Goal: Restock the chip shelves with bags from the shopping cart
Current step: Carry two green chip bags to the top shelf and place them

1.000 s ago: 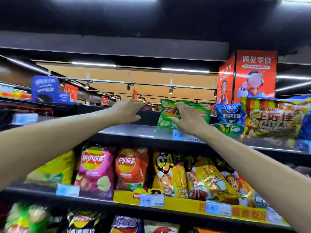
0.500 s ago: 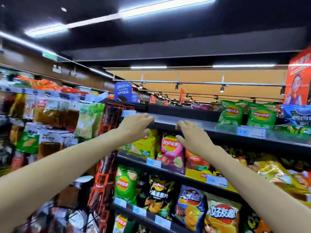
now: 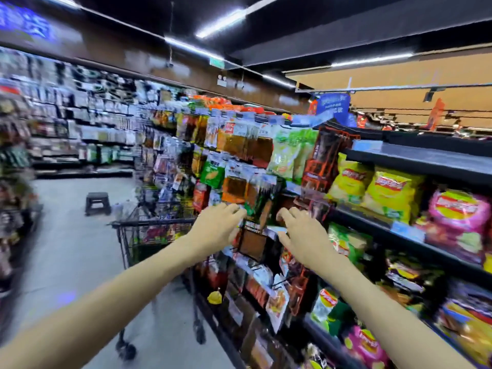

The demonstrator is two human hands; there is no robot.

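hands: left hand (image 3: 217,229) and right hand (image 3: 302,237) both empty, fingers loosely spread
cart (image 3: 149,235): beyond left hand
shelves (image 3: 415,161): chip bags (image 3: 391,193), right

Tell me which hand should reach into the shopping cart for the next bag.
Probably the left hand. It hovers open on the side of the shopping cart, which stands left of both arms. The right hand, also open and empty, is nearer the chip shelves.

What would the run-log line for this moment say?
phase: reaching toward cart | left hand: empty, fingers loose | right hand: empty, fingers spread | shopping cart: in aisle, beyond hands | view: motion-blurred
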